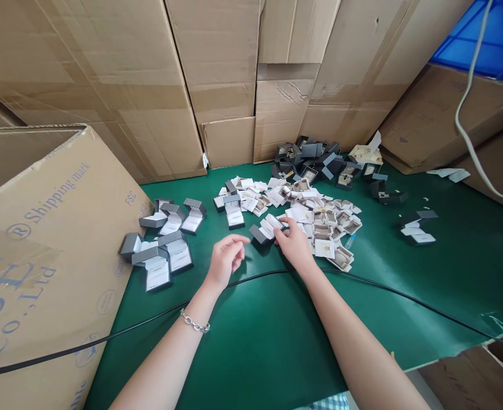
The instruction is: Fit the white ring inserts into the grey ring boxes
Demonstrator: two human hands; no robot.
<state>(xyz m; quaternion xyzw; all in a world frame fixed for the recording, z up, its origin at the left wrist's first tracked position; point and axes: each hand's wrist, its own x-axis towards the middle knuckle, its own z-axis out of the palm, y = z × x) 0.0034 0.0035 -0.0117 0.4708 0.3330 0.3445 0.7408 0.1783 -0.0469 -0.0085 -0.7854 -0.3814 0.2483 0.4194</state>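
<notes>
In the middle of the green table, my right hand [295,245] grips the edge of a small grey jewelry box [262,233], which has its lid up and a white lining showing. My left hand [226,261] is just left of that box, apart from it. Its index finger points toward the box while the others curl loosely around nothing I can see. Beside my right hand spreads a heap of white cards and box inserts [326,219]. Another raised-lid grey box [234,212] stands beyond my left hand.
Several lidded grey boxes [173,250] stand open at left, by a large carton [55,239]. Dark boxes [315,159] pile at the back against stacked cartons [217,68]. A black cable [388,287] crosses the table. A lone open box [417,232] lies right.
</notes>
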